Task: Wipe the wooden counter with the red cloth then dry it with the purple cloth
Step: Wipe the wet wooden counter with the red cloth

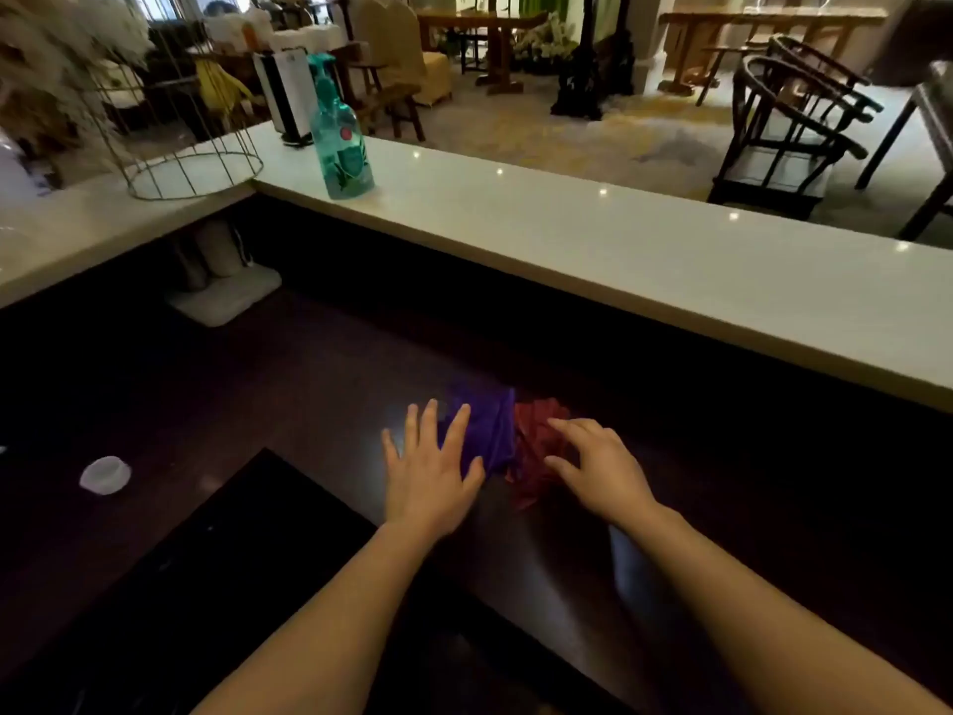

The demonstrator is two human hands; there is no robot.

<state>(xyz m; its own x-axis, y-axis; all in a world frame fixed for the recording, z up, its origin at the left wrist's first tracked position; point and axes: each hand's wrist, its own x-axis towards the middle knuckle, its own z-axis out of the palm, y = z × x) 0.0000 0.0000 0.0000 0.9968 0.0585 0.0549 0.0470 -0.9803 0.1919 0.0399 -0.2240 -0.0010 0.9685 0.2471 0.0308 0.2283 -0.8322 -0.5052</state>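
A purple cloth (490, 430) and a crumpled red cloth (536, 446) lie side by side on the dark wooden counter (289, 384), purple to the left. My left hand (430, 469) is spread flat, its fingers resting on the purple cloth's left edge. My right hand (601, 464) hovers with curled, parted fingers over the right part of the red cloth, touching or nearly touching it. Neither hand grips a cloth.
A raised white ledge (619, 255) runs along the far side, with a teal spray bottle (340, 134) and a wire basket (191, 157) on it. A small white lid (104, 474) lies at left, a folded white towel (227, 296) at the back. A black panel (247, 554) is set into the counter's near side.
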